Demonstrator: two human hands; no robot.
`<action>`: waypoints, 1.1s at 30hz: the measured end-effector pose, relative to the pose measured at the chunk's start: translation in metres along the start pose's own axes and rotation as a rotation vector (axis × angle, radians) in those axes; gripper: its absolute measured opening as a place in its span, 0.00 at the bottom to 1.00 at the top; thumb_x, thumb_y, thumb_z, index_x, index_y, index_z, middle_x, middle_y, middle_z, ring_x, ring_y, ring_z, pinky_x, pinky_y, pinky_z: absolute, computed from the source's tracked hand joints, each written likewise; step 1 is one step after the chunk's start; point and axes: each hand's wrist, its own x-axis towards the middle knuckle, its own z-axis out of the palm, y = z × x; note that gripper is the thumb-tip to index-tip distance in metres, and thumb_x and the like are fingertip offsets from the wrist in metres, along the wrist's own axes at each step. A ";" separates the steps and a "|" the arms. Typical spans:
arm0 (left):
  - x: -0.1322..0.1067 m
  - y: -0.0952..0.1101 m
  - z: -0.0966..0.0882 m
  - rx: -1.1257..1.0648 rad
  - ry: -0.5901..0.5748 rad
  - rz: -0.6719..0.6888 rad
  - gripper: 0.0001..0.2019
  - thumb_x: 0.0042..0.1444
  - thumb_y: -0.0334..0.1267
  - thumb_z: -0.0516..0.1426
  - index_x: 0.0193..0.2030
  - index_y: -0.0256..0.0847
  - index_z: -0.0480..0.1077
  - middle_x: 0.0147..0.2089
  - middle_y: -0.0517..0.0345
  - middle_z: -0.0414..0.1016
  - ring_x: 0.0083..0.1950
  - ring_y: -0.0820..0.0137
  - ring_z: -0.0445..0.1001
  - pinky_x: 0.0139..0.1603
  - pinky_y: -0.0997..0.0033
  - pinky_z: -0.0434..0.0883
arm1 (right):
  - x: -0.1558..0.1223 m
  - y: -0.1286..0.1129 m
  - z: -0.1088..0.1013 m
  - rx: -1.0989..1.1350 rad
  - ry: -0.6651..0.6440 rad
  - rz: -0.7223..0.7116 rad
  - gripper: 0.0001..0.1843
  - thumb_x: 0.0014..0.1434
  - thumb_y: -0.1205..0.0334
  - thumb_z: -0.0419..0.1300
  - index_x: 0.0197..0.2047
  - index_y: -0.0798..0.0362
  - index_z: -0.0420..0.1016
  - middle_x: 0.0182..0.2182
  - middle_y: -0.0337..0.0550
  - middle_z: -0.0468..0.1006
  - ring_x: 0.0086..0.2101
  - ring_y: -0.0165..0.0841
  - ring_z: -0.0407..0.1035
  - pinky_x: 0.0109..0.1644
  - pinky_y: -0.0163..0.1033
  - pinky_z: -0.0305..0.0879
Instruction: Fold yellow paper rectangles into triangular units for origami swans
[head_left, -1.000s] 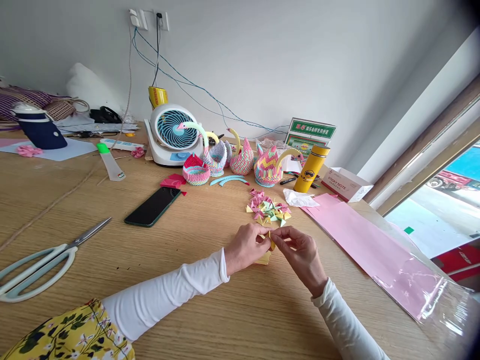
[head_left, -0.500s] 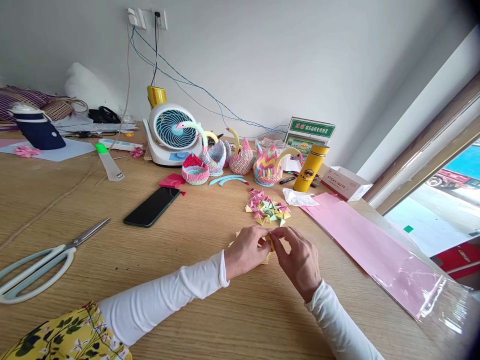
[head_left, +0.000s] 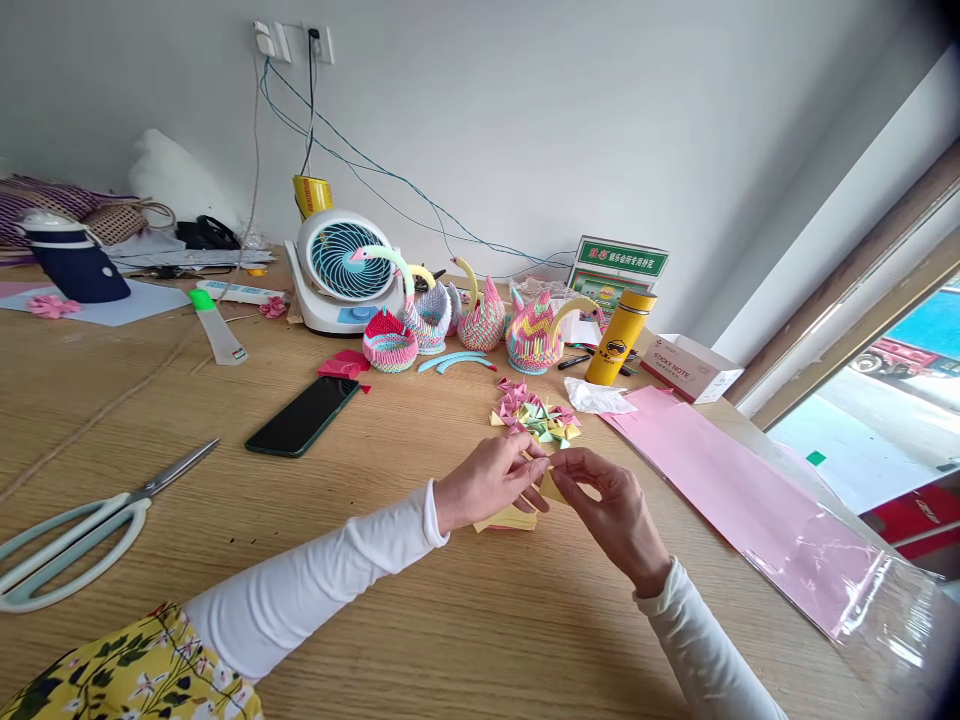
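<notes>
A small yellow paper piece (head_left: 553, 487) is between my two hands, above the table. My right hand (head_left: 611, 508) pinches it between thumb and fingers. My left hand (head_left: 487, 480) meets its left edge with thumb and fingertips, the other fingers loosely bent below; the exact grip is partly hidden. Under my left hand lies a stack of yellow paper slips (head_left: 510, 520) on the table. Just beyond my hands is a loose pile of folded paper triangles (head_left: 534, 410) in pink, green and yellow.
Several folded-paper swans (head_left: 536, 335) stand behind the pile, beside a fan (head_left: 349, 265). Scissors (head_left: 135, 505) and a phone (head_left: 304, 415) lie to the left. Rightward are a yellow bottle (head_left: 621, 338), a sticky note box (head_left: 690, 368) and pink paper sheets (head_left: 727, 490).
My hands have drawn slightly apart, the left shifting left and the right moving right. The yellow paper now shows more clearly between them, and the yellow stack is more exposed.
</notes>
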 end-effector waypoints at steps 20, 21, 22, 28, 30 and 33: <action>0.002 -0.001 -0.001 -0.427 0.160 -0.047 0.15 0.52 0.44 0.61 0.38 0.32 0.68 0.34 0.53 0.76 0.33 0.72 0.77 0.31 0.76 0.74 | -0.001 -0.002 0.003 0.391 0.059 0.206 0.14 0.55 0.52 0.62 0.38 0.53 0.71 0.32 0.44 0.78 0.34 0.37 0.75 0.40 0.44 0.74; 0.002 -0.001 -0.003 -0.439 0.128 -0.063 0.15 0.51 0.43 0.62 0.38 0.32 0.69 0.35 0.52 0.77 0.35 0.70 0.78 0.34 0.74 0.74 | 0.000 -0.001 0.002 0.395 0.064 0.209 0.14 0.55 0.52 0.62 0.38 0.54 0.72 0.33 0.45 0.78 0.35 0.38 0.76 0.42 0.44 0.74; 0.002 0.000 -0.005 -0.447 0.095 -0.083 0.15 0.50 0.42 0.63 0.38 0.32 0.70 0.36 0.51 0.77 0.37 0.69 0.78 0.37 0.73 0.74 | 0.000 -0.001 0.001 0.396 0.064 0.208 0.14 0.56 0.52 0.62 0.39 0.54 0.73 0.33 0.46 0.79 0.36 0.38 0.76 0.43 0.45 0.73; -0.001 0.004 -0.011 -0.449 0.008 -0.146 0.16 0.46 0.38 0.66 0.40 0.32 0.73 0.38 0.48 0.79 0.39 0.66 0.79 0.42 0.69 0.74 | -0.001 0.005 0.000 0.257 0.096 0.118 0.13 0.58 0.55 0.59 0.43 0.53 0.78 0.32 0.45 0.80 0.36 0.38 0.73 0.45 0.45 0.69; -0.001 0.003 -0.011 -0.441 0.023 -0.136 0.16 0.45 0.38 0.66 0.39 0.31 0.73 0.36 0.48 0.79 0.38 0.66 0.79 0.43 0.67 0.74 | -0.001 0.005 0.000 0.198 0.097 0.059 0.13 0.60 0.56 0.58 0.43 0.52 0.79 0.31 0.44 0.79 0.36 0.37 0.72 0.46 0.46 0.68; 0.000 0.000 -0.008 -0.420 0.061 -0.105 0.17 0.44 0.39 0.67 0.38 0.30 0.73 0.34 0.49 0.79 0.37 0.66 0.79 0.41 0.66 0.75 | -0.001 0.005 0.002 0.165 0.119 0.008 0.12 0.60 0.58 0.58 0.43 0.51 0.79 0.29 0.44 0.78 0.34 0.37 0.71 0.44 0.46 0.68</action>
